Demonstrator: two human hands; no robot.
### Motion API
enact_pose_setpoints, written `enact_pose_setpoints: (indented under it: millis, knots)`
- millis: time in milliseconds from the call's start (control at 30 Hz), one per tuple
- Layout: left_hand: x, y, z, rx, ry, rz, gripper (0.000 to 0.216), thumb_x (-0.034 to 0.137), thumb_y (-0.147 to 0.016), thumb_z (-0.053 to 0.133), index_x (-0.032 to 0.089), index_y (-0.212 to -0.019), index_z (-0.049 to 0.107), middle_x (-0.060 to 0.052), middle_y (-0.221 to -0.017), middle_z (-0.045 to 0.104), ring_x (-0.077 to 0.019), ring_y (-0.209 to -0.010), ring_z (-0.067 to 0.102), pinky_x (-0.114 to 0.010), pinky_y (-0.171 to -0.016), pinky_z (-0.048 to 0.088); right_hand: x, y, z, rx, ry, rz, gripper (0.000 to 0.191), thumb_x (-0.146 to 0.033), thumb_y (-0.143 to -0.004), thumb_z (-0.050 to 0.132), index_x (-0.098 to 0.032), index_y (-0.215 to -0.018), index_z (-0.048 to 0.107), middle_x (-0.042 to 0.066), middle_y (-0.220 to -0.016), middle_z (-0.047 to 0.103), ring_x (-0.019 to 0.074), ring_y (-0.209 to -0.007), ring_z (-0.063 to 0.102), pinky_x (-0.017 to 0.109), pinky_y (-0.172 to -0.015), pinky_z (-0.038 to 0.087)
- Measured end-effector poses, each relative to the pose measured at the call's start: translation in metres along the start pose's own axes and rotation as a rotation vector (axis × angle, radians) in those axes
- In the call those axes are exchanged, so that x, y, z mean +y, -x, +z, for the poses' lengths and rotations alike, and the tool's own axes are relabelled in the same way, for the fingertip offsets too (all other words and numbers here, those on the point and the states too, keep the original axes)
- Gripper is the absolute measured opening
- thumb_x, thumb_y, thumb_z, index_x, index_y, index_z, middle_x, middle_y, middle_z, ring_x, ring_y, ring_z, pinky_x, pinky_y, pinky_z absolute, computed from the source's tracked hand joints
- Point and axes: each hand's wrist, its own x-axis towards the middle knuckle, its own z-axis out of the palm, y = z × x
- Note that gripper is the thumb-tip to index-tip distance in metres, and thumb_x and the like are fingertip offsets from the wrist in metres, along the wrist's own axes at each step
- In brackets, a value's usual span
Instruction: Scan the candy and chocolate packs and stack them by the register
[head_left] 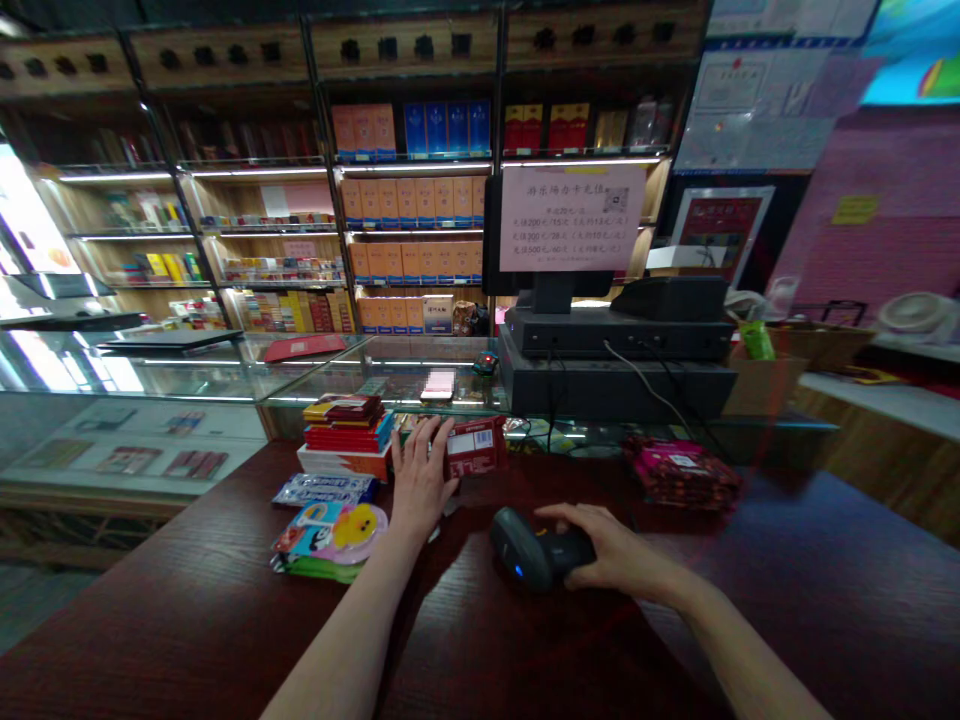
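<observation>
My right hand is wrapped round the handle of a black barcode scanner, which shows a small blue light on its head. The scanner is low over the dark wooden counter. My left hand stretches forward with its fingers spread, at the left end of a red packet with a white barcode label. Whether its fingertips press on the packet I cannot tell. Left of that hand are a stack of red boxes, blue and white wrapped bars and colourful pouches with a yellow chick.
A pile of dark red and pink packets lies to the right. Behind stands a black till with cables and a paper sign on its screen. A glass display case and shelves of orange boxes are farther back.
</observation>
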Motion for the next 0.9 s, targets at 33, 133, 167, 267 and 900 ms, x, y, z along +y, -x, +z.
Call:
enact_pose_setpoints:
  millis: [33,133,167,267,900]
  knots:
    - [0.000,0.000,0.000,0.002,0.000,0.000,0.087,0.016,-0.073,0.076,0.024,-0.148,0.033,-0.012,-0.149,0.045,-0.0299,-0.141,0.038,-0.059,-0.122,0.009,0.000,-0.001,0.000,-0.018,0.008,0.009,0.080,-0.030,-0.060,0.082,-0.034,-0.135,0.056,0.003,-0.117,0.065,0.0283,-0.114,0.055,0.037,-0.100,0.040]
    - [0.000,0.000,0.001,0.005,0.004,0.002,0.087,0.016,-0.072,0.076,0.024,-0.148,0.033,-0.012,-0.149,0.044,-0.0294,-0.141,0.038,-0.058,-0.123,0.008,0.001,-0.002,0.002,-0.048,0.014,0.019,0.080,-0.029,-0.060,0.081,-0.034,-0.136,0.055,0.002,-0.117,0.063,0.0282,-0.115,0.054,0.037,-0.101,0.038]
    - [0.000,0.000,0.001,0.006,0.006,0.002,0.088,0.016,-0.073,0.076,0.024,-0.148,0.033,-0.012,-0.149,0.044,-0.0292,-0.141,0.038,-0.058,-0.123,0.008,0.002,-0.002,0.002,-0.051,0.012,0.017,0.080,-0.029,-0.060,0.081,-0.034,-0.135,0.055,0.002,-0.117,0.063,0.0281,-0.115,0.054,0.037,-0.101,0.038]
    - [0.000,0.000,0.001,0.011,0.017,0.003,0.088,0.016,-0.073,0.076,0.024,-0.149,0.032,-0.012,-0.150,0.044,-0.0294,-0.141,0.037,-0.058,-0.123,0.008,0.005,-0.003,0.004,-0.047,0.003,0.009,0.079,-0.027,-0.060,0.082,-0.034,-0.134,0.056,0.002,-0.116,0.063,0.0280,-0.113,0.055,0.037,-0.100,0.038]
    - [0.016,-0.003,-0.008,0.047,0.129,0.214,0.087,0.013,-0.073,0.073,0.024,-0.149,0.031,-0.013,-0.146,0.047,-0.0311,-0.140,0.039,-0.062,-0.122,0.007,0.002,-0.020,-0.002,0.545,-0.469,0.016,0.042,-0.045,-0.086,0.061,-0.023,-0.121,0.063,0.007,-0.105,0.074,0.0243,-0.100,0.068,0.038,-0.092,0.048]
